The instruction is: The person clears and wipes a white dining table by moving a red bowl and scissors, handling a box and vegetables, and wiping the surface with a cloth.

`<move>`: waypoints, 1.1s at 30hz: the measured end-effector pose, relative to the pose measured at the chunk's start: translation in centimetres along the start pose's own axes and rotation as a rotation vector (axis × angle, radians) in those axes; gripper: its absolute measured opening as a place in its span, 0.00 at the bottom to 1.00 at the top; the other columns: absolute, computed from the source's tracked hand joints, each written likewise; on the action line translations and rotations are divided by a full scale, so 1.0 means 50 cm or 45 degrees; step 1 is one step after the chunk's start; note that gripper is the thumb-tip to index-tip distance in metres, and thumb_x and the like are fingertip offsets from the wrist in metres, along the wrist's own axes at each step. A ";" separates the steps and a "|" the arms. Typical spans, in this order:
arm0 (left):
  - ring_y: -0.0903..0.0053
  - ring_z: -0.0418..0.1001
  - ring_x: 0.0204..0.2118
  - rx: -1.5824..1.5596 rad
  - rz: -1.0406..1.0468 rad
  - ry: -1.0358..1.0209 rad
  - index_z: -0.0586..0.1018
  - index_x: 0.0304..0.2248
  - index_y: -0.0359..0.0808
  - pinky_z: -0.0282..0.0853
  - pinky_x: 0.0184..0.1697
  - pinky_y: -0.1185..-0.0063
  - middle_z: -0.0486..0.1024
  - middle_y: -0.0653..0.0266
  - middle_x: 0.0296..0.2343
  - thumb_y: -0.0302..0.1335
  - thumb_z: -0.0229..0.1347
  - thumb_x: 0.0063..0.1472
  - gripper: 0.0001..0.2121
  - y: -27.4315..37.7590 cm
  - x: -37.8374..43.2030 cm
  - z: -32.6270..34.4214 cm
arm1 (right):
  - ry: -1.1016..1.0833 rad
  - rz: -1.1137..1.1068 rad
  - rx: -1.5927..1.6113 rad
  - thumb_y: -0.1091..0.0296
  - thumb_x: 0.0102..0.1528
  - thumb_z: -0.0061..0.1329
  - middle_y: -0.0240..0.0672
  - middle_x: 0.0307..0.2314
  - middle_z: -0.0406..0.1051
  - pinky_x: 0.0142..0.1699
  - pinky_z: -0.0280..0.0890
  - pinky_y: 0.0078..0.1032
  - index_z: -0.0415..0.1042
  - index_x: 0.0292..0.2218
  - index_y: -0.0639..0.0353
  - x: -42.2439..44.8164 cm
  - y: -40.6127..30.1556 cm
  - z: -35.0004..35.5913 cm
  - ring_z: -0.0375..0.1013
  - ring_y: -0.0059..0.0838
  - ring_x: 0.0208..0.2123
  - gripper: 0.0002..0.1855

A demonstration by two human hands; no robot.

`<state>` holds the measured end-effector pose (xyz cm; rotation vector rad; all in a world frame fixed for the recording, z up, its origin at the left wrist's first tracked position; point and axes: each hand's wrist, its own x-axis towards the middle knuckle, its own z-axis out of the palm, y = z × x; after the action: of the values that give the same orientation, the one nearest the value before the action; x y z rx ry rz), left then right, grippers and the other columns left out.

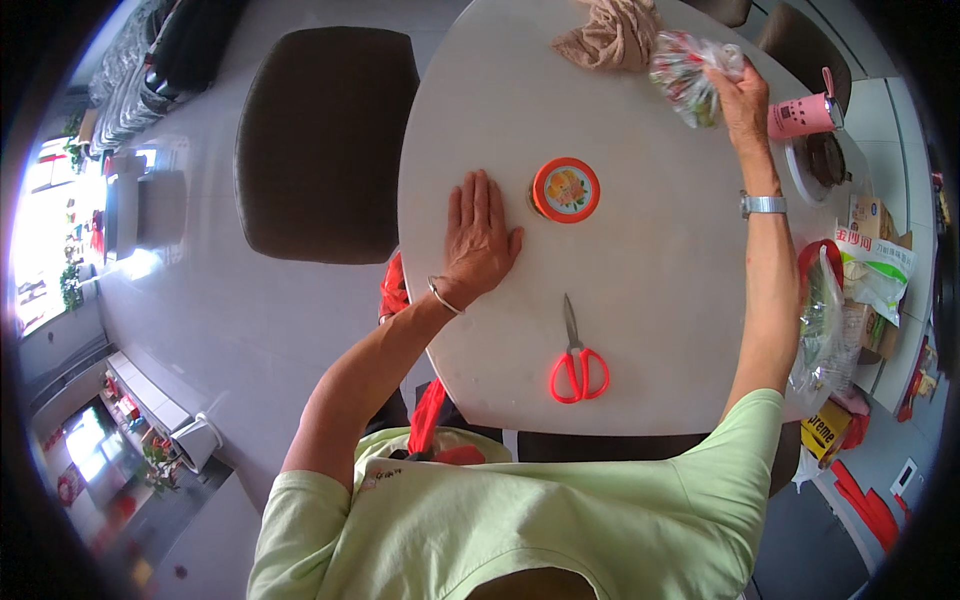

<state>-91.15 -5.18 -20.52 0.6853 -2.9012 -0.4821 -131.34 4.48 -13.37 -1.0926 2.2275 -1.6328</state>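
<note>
My right hand (739, 101) grips the gathered top of a clear plastic bag (684, 75) at the table's far right. Red, white and green pieces show through the bag, blurred, so I cannot tell what they are. Flat on the table, palm down with fingers extended, rests my left hand (480, 240); it holds nothing. Just right of its fingers stands a jar with an orange-rimmed lid (567, 190) that carries a fruit picture. Nearer my body lies a pair of scissors (577, 360) with red handles, blades together and pointing away from me.
A crumpled beige cloth (611, 34) lies at the far edge of the pale table (652, 300). Along the right side are a pink cup (801, 116), a plate (802, 176), food packages (874, 255) and a plastic bag (821, 330). A dark chair (330, 146) stands left.
</note>
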 end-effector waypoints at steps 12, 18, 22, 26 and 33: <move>0.49 0.41 0.63 0.044 -0.017 -0.005 0.52 0.56 0.19 0.35 0.64 0.59 0.47 0.37 0.57 0.35 0.49 0.58 0.34 -0.003 -0.001 0.004 | -0.595 -0.134 -0.071 0.67 0.43 0.60 0.43 0.57 0.54 0.62 0.50 0.33 0.52 0.59 0.60 -0.251 -0.123 0.070 0.54 0.41 0.59 0.45; 0.44 0.44 0.61 0.033 0.042 0.018 0.54 0.54 0.16 0.39 0.62 0.56 0.49 0.34 0.56 0.35 0.49 0.58 0.33 0.004 0.005 0.003 | -0.420 -0.156 0.023 0.67 0.42 0.62 0.45 0.52 0.59 0.55 0.59 0.35 0.52 0.56 0.61 -0.372 -0.148 0.274 0.60 0.42 0.54 0.44; 0.44 0.44 0.61 0.051 0.044 0.038 0.54 0.54 0.16 0.39 0.62 0.56 0.49 0.34 0.56 0.36 0.49 0.58 0.33 -0.002 0.002 0.008 | -0.279 0.002 0.143 0.66 0.41 0.63 0.42 0.41 0.69 0.47 0.66 0.32 0.63 0.48 0.62 -0.357 -0.141 0.289 0.71 0.38 0.43 0.34; 0.45 0.44 0.61 0.052 0.056 0.048 0.54 0.54 0.16 0.38 0.62 0.56 0.48 0.35 0.57 0.36 0.49 0.58 0.33 -0.004 -0.001 0.014 | -0.016 0.090 0.127 0.60 0.42 0.63 0.36 0.36 0.73 0.44 0.68 0.29 0.67 0.44 0.61 -0.265 -0.069 0.224 0.72 0.30 0.38 0.29; 0.46 0.42 0.62 0.012 0.042 0.042 0.52 0.55 0.18 0.35 0.63 0.58 0.47 0.36 0.57 0.35 0.48 0.59 0.33 -0.006 -0.002 0.009 | 0.279 -0.143 -0.072 0.62 0.46 0.62 0.33 0.38 0.72 0.46 0.65 0.24 0.70 0.43 0.64 -0.090 0.025 0.106 0.71 0.23 0.39 0.25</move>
<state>-91.01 -5.25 -21.06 0.6395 -2.8809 -0.4495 -125.87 3.54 -17.72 -1.1200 2.4002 -1.8258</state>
